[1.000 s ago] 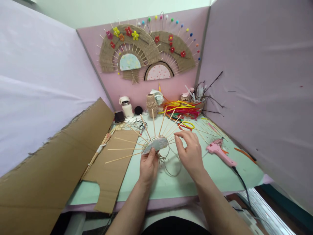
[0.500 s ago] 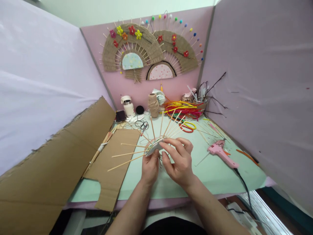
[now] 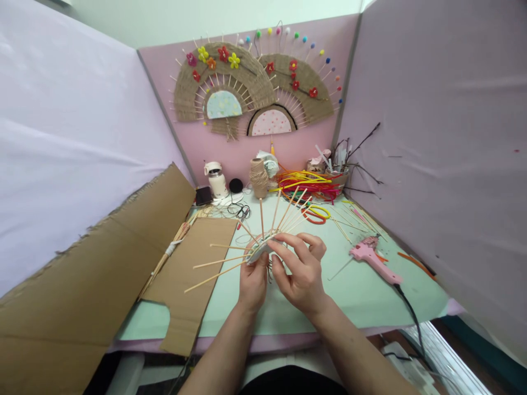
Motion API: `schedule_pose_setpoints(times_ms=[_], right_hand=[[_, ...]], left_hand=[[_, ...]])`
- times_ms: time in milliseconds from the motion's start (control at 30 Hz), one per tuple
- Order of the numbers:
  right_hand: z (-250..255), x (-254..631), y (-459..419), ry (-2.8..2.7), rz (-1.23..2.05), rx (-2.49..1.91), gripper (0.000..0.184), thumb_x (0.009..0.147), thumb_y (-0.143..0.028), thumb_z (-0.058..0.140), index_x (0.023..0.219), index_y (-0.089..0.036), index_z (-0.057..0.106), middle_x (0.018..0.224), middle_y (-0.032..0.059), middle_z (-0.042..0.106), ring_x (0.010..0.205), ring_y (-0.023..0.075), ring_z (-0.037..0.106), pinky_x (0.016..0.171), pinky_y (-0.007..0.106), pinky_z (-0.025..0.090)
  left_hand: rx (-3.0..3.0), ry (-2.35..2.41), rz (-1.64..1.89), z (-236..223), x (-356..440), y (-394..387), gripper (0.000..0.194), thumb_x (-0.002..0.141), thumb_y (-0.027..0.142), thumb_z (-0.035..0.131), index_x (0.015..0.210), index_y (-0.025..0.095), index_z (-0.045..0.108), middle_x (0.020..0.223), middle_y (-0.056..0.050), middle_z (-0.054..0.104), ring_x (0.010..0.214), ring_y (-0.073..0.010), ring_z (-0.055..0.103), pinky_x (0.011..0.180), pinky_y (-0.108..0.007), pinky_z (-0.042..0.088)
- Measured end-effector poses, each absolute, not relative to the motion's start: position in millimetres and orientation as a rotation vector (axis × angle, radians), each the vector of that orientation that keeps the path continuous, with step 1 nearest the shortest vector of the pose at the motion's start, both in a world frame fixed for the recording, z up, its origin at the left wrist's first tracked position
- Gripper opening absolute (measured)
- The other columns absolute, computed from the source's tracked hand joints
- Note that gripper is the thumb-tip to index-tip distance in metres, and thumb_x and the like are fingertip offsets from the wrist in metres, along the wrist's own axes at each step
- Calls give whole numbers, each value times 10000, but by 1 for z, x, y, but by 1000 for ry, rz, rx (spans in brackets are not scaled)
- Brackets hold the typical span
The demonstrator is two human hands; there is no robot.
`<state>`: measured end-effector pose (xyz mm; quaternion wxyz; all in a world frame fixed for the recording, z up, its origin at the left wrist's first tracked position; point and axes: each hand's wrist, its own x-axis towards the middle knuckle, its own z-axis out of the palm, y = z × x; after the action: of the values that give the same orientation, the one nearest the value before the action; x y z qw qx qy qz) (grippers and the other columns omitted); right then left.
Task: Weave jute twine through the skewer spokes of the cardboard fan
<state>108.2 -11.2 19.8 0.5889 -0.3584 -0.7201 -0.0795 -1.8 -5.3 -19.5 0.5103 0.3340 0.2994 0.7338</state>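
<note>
Between my hands, above the table, is a small half-round fan base [image 3: 259, 250] with several thin wooden sticks [image 3: 262, 219] spreading from its curved edge. My left hand [image 3: 252, 282] grips its lower left part, the thumb on the near face. My right hand [image 3: 300, 269] presses its fingertips on the upper right part of the base, thumb bent below. Thin brown strands [image 3: 270, 271] hang between the hands; where they start is hidden. The base's far side and the left fingers are mostly out of sight.
A pink glue gun [image 3: 376, 260] lies to the right, its cord running off the table edge. Cardboard [image 3: 193, 274] lies at left. Behind are scissors [image 3: 315, 215], a twine spool [image 3: 258, 178] and coloured pipe cleaners [image 3: 308, 184]. Two finished fans [image 3: 222, 57] hang on the back panel.
The fan base and its sticks have turned slightly, the stick tips moving a little right and down. Both hands keep their hold.
</note>
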Motion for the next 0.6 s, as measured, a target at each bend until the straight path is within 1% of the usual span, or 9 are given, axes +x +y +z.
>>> schedule_pose_setpoints(times_ms=[133,300,500,600], right_hand=[[20,108,-12,-1681,-186,-856,307,838,-157,603,1108,-287,672,1105,40,707,1021,265,520,905,466,380],[18,111,-12,-1611,-175,-819,360,818,-144,607,1144,-290,652,1147,52,683,1033,261,524,910,461,399],[18,110,-11,-1581,-155,-841,316,815,-141,611,1102,-267,659,1061,50,711,982,255,530,894,453,386],[18,109,-11,-1590,-154,-859,310,823,-154,601,1105,-266,663,1065,44,720,981,251,536,900,450,371]], left_hand=[[794,721,1761,-18,-1,-6,292,718,342,808,970,213,739,1098,-68,733,1140,-241,640,1062,-385,436],[740,721,1754,-15,1,-5,352,686,360,827,993,211,742,1068,-69,743,1128,-254,647,1068,-407,427],[719,713,1766,-15,1,-4,305,664,360,840,912,206,753,1035,-68,753,1103,-256,658,1074,-424,424],[746,715,1764,-16,1,-5,353,673,365,833,978,210,748,1069,-77,746,1117,-261,653,1073,-430,429]])
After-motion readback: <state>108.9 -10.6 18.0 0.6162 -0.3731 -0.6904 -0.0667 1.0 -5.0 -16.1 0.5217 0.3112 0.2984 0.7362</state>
